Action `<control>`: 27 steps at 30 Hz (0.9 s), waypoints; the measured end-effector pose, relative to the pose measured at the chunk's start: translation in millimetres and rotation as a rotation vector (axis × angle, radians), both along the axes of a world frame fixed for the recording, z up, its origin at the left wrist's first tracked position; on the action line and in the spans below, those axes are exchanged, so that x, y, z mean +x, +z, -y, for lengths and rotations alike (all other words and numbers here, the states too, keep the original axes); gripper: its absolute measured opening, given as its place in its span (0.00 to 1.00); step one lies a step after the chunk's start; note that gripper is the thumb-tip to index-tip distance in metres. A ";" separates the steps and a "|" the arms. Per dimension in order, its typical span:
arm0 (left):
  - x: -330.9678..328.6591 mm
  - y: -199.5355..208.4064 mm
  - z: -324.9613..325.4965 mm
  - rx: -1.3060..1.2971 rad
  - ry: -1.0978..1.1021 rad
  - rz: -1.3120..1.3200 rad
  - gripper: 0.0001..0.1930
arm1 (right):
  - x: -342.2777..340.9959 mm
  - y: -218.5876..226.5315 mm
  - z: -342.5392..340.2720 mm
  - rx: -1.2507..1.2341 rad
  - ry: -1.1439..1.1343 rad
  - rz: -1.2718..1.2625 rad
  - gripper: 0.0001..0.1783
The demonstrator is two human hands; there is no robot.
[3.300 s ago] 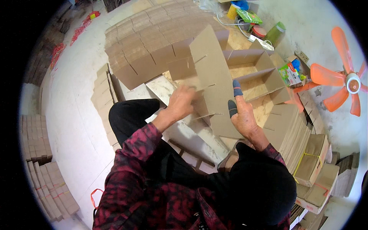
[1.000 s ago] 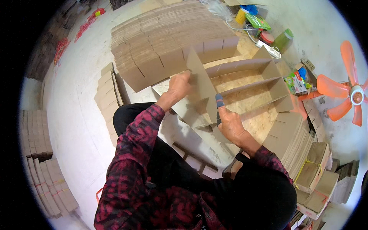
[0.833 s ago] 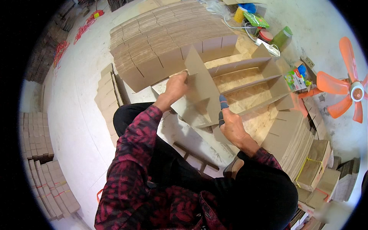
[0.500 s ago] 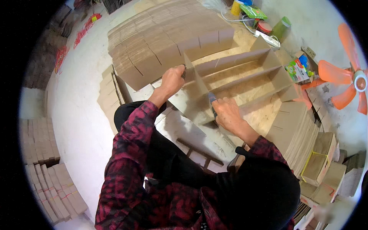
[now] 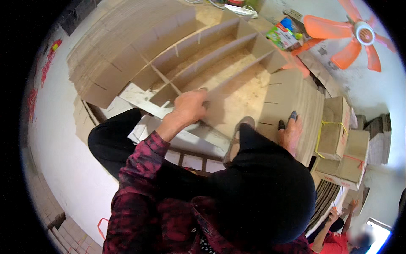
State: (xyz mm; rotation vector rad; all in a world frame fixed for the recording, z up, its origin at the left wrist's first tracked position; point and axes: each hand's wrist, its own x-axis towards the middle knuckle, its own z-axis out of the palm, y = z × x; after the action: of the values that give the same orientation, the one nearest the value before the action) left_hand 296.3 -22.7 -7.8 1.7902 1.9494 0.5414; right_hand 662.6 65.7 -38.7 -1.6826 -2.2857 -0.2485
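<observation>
Brown slotted-cardboard divider grid (image 5: 218, 58) stands on the tan wood-like board (image 5: 241, 94), head view. Left hand (image 5: 189, 106) curled at its near end; can't tell if clamped. Right hand (image 5: 291, 133), fingers slightly apart, rests on stacked brown cardboard sheets (image 5: 279, 95).

Left hand (image 5: 189, 106) curled, right hand (image 5: 292, 132) outstretched

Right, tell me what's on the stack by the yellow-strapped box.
The right hand lies over the slotted top sheet of the stack. Covered: the patch beneath that hand and the faces of the lower sheets; only their edges show.
</observation>
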 end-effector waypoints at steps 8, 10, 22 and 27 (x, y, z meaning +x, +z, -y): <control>11.3 -29.8 57.7 0.028 -0.016 -0.206 0.06 | 36.5 -17.7 -4.0 0.040 -0.019 -0.104 0.22; 8.0 -36.1 72.0 0.035 0.026 -0.222 0.07 | 37.2 -18.3 -6.4 0.046 0.012 -0.125 0.18; 7.3 -24.5 50.6 0.020 0.068 -0.195 0.09 | 28.1 98.9 -0.2 0.044 0.078 -0.460 0.16; 6.0 -32.9 51.7 -0.007 0.086 -0.183 0.09 | -45.8 109.4 -19.9 -0.143 0.528 -0.499 0.22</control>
State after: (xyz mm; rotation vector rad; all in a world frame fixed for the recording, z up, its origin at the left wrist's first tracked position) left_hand 302.3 -74.5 -40.8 1.8145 2.1555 0.4101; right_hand 616.8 85.6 70.7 -0.9803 -2.2736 0.4089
